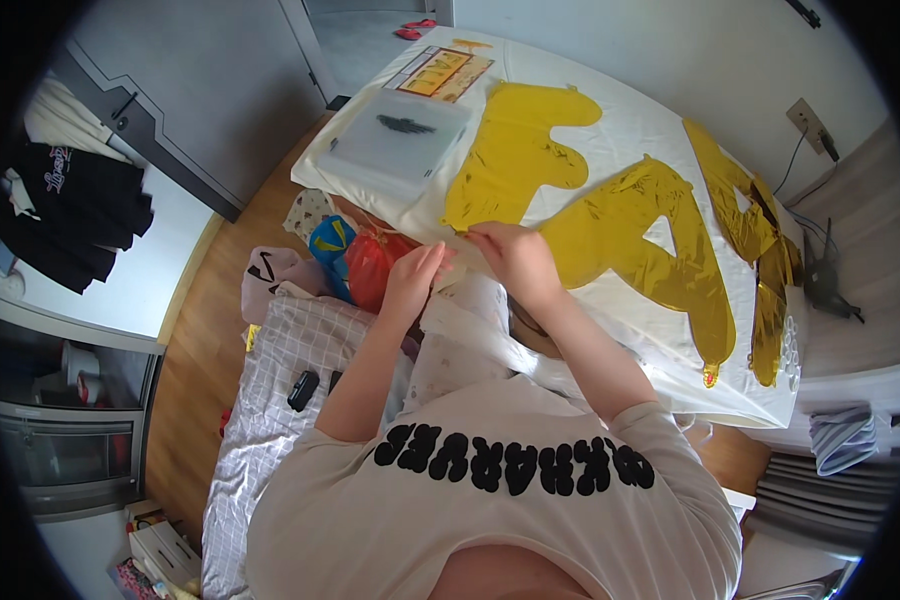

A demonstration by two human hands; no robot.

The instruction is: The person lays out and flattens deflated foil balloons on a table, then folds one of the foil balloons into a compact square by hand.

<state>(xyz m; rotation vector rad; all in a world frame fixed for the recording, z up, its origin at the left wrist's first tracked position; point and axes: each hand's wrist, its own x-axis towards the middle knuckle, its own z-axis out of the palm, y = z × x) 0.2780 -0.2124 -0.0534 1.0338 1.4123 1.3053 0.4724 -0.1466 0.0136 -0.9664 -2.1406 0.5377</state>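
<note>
My right hand (518,262) is closed in a pinch at the near corner of a flat gold foil balloon (510,130), which lies on the white-covered table. My left hand (413,283) is held just beside it, over the table's near edge, fingers pressed together; anything thin between them is too small to make out. Right of my right hand lies a second flat gold balloon (635,235) with a triangular hole. A third, crumpled gold balloon (738,205) stretches along the table's far right side.
A translucent plastic box (395,145) and a printed flat packet (438,74) rest on the table's left part. Below its left edge stand a red plastic bag (375,265) and a blue bag (330,243). A checked cover (295,400) with a black case (303,390) is left of me.
</note>
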